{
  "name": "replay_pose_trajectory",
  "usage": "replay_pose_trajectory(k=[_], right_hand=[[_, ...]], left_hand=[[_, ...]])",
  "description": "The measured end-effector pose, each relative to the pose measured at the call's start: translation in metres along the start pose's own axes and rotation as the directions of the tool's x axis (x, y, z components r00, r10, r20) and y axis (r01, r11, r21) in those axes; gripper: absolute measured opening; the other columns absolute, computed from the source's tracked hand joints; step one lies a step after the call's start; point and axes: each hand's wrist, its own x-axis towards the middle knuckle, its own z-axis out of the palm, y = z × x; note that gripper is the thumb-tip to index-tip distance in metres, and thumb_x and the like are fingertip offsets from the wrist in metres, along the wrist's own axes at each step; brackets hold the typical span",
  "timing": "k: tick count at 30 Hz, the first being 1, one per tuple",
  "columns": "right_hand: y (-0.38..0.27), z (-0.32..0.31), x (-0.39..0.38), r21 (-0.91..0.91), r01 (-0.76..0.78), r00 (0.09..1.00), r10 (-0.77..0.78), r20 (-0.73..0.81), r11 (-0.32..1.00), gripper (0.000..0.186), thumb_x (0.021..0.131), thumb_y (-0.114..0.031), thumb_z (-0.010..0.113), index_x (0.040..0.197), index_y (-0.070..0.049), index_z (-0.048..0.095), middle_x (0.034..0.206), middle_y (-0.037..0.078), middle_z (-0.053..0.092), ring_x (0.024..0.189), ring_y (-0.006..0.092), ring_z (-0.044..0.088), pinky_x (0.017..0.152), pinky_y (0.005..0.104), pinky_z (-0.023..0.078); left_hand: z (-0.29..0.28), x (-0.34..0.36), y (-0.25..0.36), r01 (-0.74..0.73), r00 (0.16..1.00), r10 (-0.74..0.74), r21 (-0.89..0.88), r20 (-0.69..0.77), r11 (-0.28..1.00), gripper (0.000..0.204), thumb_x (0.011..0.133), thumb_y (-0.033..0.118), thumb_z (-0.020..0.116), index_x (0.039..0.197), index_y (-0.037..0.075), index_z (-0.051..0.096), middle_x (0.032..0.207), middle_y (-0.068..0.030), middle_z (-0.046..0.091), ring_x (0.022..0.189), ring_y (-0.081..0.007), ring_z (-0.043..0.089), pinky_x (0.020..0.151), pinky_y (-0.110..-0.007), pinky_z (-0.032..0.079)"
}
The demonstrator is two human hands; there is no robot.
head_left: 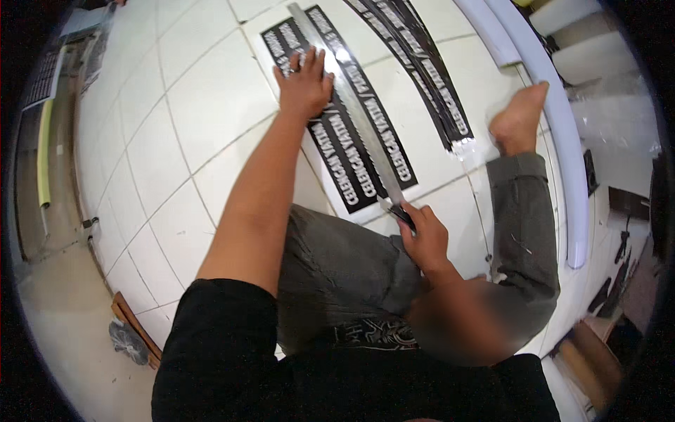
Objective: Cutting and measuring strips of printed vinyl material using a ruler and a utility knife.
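Observation:
My left hand (304, 83) presses flat on the far part of a long metal ruler (355, 105), fingers spread. The ruler lies along a white sheet with black printed strips (337, 151) on the tiled floor. My right hand (424, 240) grips a small dark cutter (401, 213) at the near end of the ruler, its tip at the sheet's lower edge. A second group of black printed strips (422, 77) lies just right of the ruler. I sit on the floor in grey trousers, my bare foot (519, 119) beside the strips.
White floor tiles (176, 141) spread to the left. A long white curved panel (555, 119) runs down the right side. Dark tools (622, 243) lie beyond it at right. A wooden piece and a crumpled bag (130, 341) sit at lower left.

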Motion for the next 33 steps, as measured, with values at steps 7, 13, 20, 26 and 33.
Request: replay_pose_trajectory(k=[7, 13, 20, 26, 33], right_hand=[[-0.007, -0.003, 0.001, -0.013, 0.008, 1.0, -0.008, -0.014, 1.0, 0.041, 0.084, -0.013, 0.073, 0.124, -0.013, 0.068, 0.086, 0.011, 0.06, 0.075, 0.031, 0.064, 0.066, 0.0411, 0.052], [-0.007, -0.003, 0.002, -0.001, 0.035, 0.998, -0.035, -0.053, 0.999, 0.039, 0.083, -0.008, 0.074, 0.121, -0.01, 0.068, 0.081, 0.011, 0.06, 0.069, 0.0292, 0.063, 0.063, 0.0389, 0.051], [-0.005, -0.003, 0.0, 0.026, -0.037, 0.999, 0.036, 0.014, 0.999, 0.043, 0.083, -0.012, 0.073, 0.125, -0.014, 0.068, 0.088, 0.011, 0.059, 0.079, 0.0316, 0.064, 0.069, 0.0428, 0.052], [-0.009, -0.005, 0.001, -0.003, -0.025, 1.0, 0.025, -0.019, 1.0, 0.04, 0.083, -0.013, 0.073, 0.123, -0.013, 0.068, 0.088, 0.011, 0.058, 0.078, 0.031, 0.063, 0.068, 0.0429, 0.052], [-0.008, -0.004, 0.001, 0.01, -0.023, 1.0, 0.023, -0.002, 1.0, 0.038, 0.085, -0.015, 0.072, 0.122, -0.013, 0.068, 0.087, 0.011, 0.058, 0.079, 0.0324, 0.064, 0.069, 0.0439, 0.052]], left_hand=[[-0.013, -0.006, -0.001, -0.001, 1.0, 0.0, -0.051, -0.028, 0.999, 0.063, 0.102, 0.052, 0.037, 0.156, 0.02, 0.036, 0.164, -0.0018, 0.034, 0.151, -0.0312, 0.026, 0.116, -0.071, 0.014], [-0.014, -0.004, 0.002, 0.009, 1.0, -0.009, -0.04, 0.005, 0.999, 0.063, 0.103, 0.052, 0.035, 0.158, 0.02, 0.033, 0.165, -0.0014, 0.032, 0.151, -0.0305, 0.027, 0.117, -0.07, 0.013], [-0.016, -0.005, 0.003, 0.009, 1.0, -0.009, -0.031, 0.008, 0.999, 0.062, 0.103, 0.051, 0.036, 0.157, 0.02, 0.035, 0.165, -0.0016, 0.032, 0.152, -0.031, 0.026, 0.117, -0.07, 0.013], [-0.012, -0.001, 0.0, 0.006, 1.0, -0.005, -0.033, 0.019, 0.999, 0.064, 0.103, 0.053, 0.035, 0.158, 0.02, 0.032, 0.165, -0.0014, 0.031, 0.153, -0.0307, 0.025, 0.116, -0.071, 0.012], [-0.043, 0.012, 0.002, 0.025, 0.94, -0.029, 0.017, 0.34, 1.0, 0.094, 0.092, 0.073, 0.045, 0.163, 0.017, 0.017, 0.17, -0.003, 0.016, 0.155, -0.0341, 0.018, 0.116, -0.071, 0.015]])
